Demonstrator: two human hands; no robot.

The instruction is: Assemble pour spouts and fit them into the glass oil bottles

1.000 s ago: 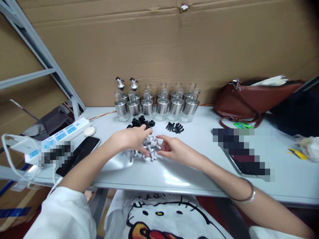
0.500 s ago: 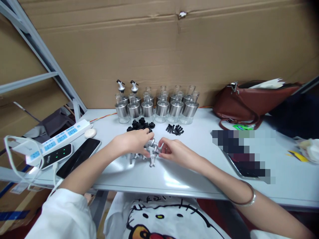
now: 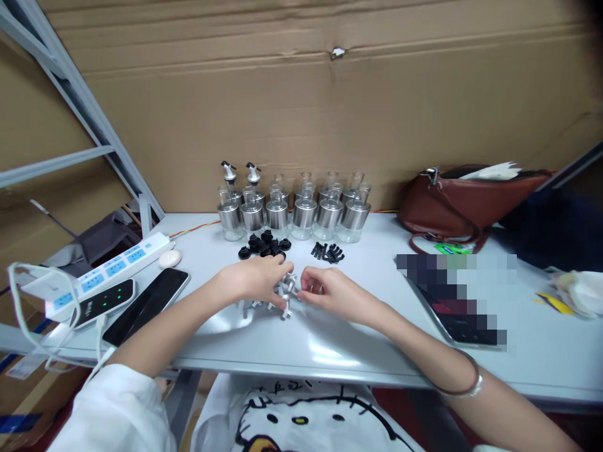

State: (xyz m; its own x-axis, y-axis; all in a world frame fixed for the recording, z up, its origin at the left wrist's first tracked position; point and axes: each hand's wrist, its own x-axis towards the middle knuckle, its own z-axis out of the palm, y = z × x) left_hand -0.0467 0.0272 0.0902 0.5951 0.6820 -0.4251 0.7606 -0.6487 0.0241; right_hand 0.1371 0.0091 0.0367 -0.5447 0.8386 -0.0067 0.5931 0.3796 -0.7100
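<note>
A small heap of silver metal spout parts lies on the pale table in front of me. My left hand rests on the heap with its fingers curled over several parts. My right hand is just right of the heap, fingers bent in a pinch on one silver part at the heap's edge. Behind the hands lie a cluster of black round caps and a smaller cluster of black plugs. Further back stand two rows of glass bottles with steel collars; two at the left carry pourer spouts.
At the left lie a white power strip, a small white oval object, a dark device with green lights and a black phone. A brown bag and a tablet sit at the right. Cardboard walls the back.
The camera has tilted up a little. My right hand has closed in on the heap from an open reach to a pinch on a silver part. My left hand stays on the heap.
</note>
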